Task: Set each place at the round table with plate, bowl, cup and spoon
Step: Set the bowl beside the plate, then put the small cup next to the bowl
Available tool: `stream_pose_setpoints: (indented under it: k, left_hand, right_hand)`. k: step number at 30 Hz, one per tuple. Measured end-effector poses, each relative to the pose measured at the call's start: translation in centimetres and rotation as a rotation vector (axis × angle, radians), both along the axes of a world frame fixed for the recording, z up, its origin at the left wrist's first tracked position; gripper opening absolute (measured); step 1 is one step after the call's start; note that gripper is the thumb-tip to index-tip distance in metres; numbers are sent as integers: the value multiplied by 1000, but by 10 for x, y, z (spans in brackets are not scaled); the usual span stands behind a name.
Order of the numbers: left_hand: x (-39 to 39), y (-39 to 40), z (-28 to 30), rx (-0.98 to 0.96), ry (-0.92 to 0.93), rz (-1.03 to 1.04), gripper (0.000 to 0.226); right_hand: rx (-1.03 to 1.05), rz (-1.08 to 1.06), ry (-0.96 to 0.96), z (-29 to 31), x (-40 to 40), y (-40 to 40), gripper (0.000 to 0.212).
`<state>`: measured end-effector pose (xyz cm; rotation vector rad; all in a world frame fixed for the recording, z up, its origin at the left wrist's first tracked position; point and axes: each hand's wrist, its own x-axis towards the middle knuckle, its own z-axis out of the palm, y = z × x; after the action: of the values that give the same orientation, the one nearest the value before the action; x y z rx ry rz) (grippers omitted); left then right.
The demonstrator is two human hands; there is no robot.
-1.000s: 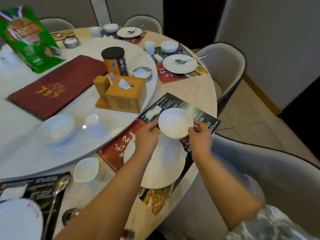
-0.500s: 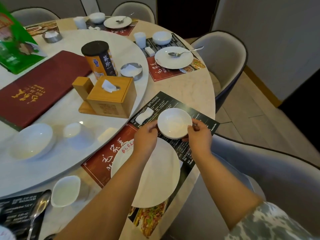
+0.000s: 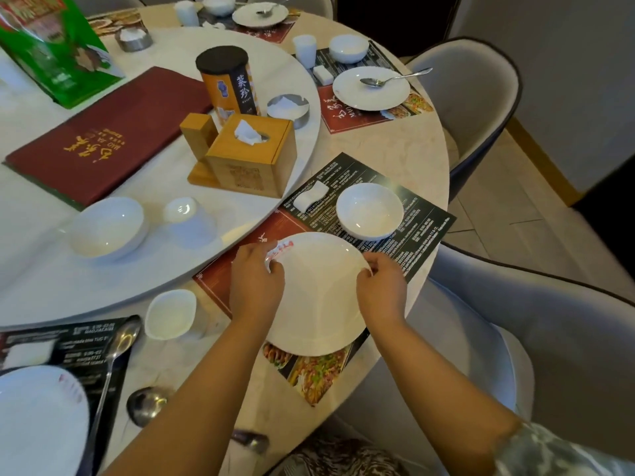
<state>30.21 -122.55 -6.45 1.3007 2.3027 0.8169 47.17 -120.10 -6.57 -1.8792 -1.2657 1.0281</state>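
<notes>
A white plate [image 3: 318, 297] lies on the red and black placemat [image 3: 426, 235] in front of me. My left hand [image 3: 256, 283] grips its left rim and my right hand [image 3: 381, 286] grips its right rim. A white bowl [image 3: 369, 209] stands alone on the mat just beyond the plate. Beside it lies a small white spoon rest [image 3: 311, 197]. An upturned white bowl [image 3: 110, 226] and an upturned white cup [image 3: 189, 218] sit on the turntable [image 3: 68, 286] to the left. A small white cup [image 3: 170, 314] stands on the table left of the mat.
A wooden tissue box [image 3: 252, 156], an orange tin [image 3: 226, 84], a red menu [image 3: 103, 132] and a green bag [image 3: 51, 46] crowd the turntable. Set places lie at the far right [image 3: 371, 87] and back. A spoon [image 3: 117, 355] lies at my near left. Grey chairs [image 3: 474, 97] ring the table.
Both hands have let go of the bowl, which now rests on the mat. They have dropped back and taken hold of the plate's rim.
</notes>
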Motion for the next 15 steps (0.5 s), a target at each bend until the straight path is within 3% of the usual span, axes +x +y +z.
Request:
stream_pose_setpoints:
  k: [8, 12, 15]
  left_hand:
    - [-8, -12, 9, -44, 32, -70, 38]
    - [-14, -33, 28, 94, -15, -101, 36]
    - [-28, -60, 43, 234, -73, -51, 29]
  right_hand:
    - [33, 2, -107, 0, -8, -24, 35]
    - [161, 79, -357, 13, -22, -45, 44]
    - [217, 217, -286, 22, -45, -66, 39]
